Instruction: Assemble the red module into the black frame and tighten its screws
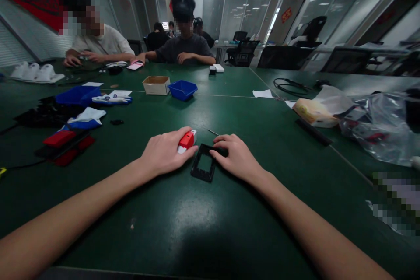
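My left hand (166, 151) is curled around a small red-and-white block (187, 141), its thumb along the near side. A flat black rectangular frame (202, 174) with an open middle lies on the green table (157, 223), just right of the block. My right hand (239, 157) is closed at the frame's far right corner, with the thumb tip over its rim. Dark material shows between thumb and fingers; whether all of it belongs to the frame is unclear. A thin metal rod (212, 132), like a screwdriver shaft, sticks out beyond the right fingertips, its other end hidden.
A cardboard box (156, 85) and a blue bin (183, 90) stand ahead. Gloves (87, 117) and a red-and-black device (64, 142) lie left. Plastic bags (377, 127), a black bar (313, 132) and a coiled cable (292, 86) are right. Two people sit across the table.
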A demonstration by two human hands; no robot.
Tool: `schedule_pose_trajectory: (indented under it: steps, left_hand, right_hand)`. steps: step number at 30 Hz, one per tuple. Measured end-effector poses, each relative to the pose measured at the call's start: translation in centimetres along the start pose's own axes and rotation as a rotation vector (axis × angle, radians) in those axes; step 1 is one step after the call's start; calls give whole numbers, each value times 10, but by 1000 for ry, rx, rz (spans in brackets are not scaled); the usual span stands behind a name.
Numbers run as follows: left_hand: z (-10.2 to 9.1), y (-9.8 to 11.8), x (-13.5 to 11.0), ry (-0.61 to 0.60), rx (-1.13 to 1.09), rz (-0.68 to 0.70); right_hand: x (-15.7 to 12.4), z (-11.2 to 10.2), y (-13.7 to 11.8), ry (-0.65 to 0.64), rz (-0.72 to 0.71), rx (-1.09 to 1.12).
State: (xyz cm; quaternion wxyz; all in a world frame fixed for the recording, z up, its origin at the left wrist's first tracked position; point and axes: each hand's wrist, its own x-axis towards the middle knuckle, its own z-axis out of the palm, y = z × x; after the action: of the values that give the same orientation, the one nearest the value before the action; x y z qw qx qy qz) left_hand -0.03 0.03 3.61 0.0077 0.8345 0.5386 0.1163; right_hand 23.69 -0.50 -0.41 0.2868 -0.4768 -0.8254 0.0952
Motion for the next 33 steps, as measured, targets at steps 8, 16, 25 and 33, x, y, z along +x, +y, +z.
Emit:
schedule_pose_trajectory:
  steps: [8, 16, 25, 33]
  left_hand:
    - [12, 10, -11, -130, -579, 59]
    - [25, 8, -13, -175, -857, 11]
    - [27, -2, -8, -101, -938, 94]
    - [16, 1, -9, -113, -473, 66]
  right_hand:
    - [-1, -18, 6, 219, 62, 71]
    - [-11, -33, -14, 484, -256, -34]
    - [-17, -25, -21, 207, -787, -289]
    - [-16, -18, -18, 174, -627, -101]
